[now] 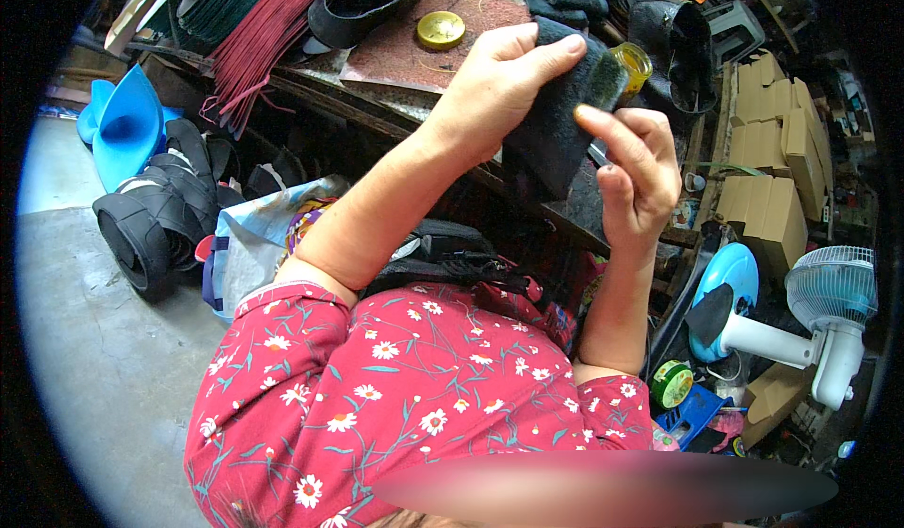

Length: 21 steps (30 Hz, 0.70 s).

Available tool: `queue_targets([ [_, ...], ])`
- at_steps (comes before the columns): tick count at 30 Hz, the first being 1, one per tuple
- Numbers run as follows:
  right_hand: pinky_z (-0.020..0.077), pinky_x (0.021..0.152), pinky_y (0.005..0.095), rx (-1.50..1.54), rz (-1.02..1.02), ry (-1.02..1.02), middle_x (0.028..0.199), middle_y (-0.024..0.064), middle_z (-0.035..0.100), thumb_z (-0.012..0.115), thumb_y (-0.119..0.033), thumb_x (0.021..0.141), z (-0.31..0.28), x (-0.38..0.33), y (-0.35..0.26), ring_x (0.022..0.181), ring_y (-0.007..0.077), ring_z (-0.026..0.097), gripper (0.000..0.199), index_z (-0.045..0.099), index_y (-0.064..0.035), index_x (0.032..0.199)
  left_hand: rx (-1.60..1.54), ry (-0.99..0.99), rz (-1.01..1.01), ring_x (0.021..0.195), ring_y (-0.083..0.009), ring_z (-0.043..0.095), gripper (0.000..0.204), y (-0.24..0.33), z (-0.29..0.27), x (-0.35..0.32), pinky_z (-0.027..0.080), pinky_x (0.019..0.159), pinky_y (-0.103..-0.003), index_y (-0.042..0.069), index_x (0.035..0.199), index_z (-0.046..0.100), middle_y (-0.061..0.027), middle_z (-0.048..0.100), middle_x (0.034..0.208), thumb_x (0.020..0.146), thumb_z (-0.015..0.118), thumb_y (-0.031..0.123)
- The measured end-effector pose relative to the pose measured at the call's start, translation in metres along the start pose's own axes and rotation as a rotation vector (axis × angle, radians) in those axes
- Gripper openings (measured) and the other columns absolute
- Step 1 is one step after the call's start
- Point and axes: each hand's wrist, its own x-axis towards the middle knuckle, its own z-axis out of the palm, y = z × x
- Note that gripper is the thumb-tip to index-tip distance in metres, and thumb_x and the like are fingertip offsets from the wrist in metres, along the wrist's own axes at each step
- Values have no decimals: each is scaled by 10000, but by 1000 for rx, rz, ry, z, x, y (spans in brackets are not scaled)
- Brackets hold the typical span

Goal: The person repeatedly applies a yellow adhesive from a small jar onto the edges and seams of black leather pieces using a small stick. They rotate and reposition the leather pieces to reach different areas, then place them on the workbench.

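Observation:
Raised over the workbench, my left hand (pixel 504 81) is closed on a dark piece of fuzzy fabric (pixel 560 118), its thumb lying along the top. My right hand (pixel 642 165) is at the fabric's right side, with the index fingertip at its edge. The thumb stands apart from that finger, and the other fingers are curled. A small shiny grey strip (pixel 598 154) shows between thumb and index finger; whether the hand touches it is unclear. Just behind the fabric is a glass jar (pixel 635 64) with yellow contents. A round yellow lid (pixel 441 30) lies on a reddish board (pixel 395 62).
Black curved pieces (pixel 670 43) and bundled red strips (pixel 268 38) crowd the bench. Rolled black material (pixel 155 212) and a light blue bag (pixel 250 236) are at left. To the right are cardboard boxes (pixel 767 212) and a white fan (pixel 833 307).

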Motion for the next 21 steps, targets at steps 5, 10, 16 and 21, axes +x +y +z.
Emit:
queue_targets([
  [5,444,683,285,-120,34,178,901,82,558,565,-574,906,1,3,10,787,189,545,571,741,-60,1081,-93,-12,-50,783,-98,657,231,-3,-3,-1,541,718,-253,-1,1037,674,-48,708,927,962,611,208],
  [10,476,753,314,-140,30,153,932,93,581,601,-559,888,6,1,9,861,216,579,526,735,-82,1067,-108,-22,-67,794,-106,662,235,-4,-3,-1,544,723,-257,-6,1043,675,-61,710,936,961,612,205],
  [16,444,680,293,15,69,159,982,90,597,474,-642,927,3,2,6,805,177,552,662,707,-50,1109,-100,-3,-68,782,-108,663,218,-5,-3,-1,545,705,-258,4,1023,676,-62,709,922,960,612,202],
  [21,481,679,307,-77,-42,-12,900,97,587,541,-632,893,11,4,4,765,217,584,633,720,-80,1146,-142,23,-44,768,-107,666,183,-3,-7,3,544,705,-255,19,1008,680,-44,709,893,954,614,182],
])
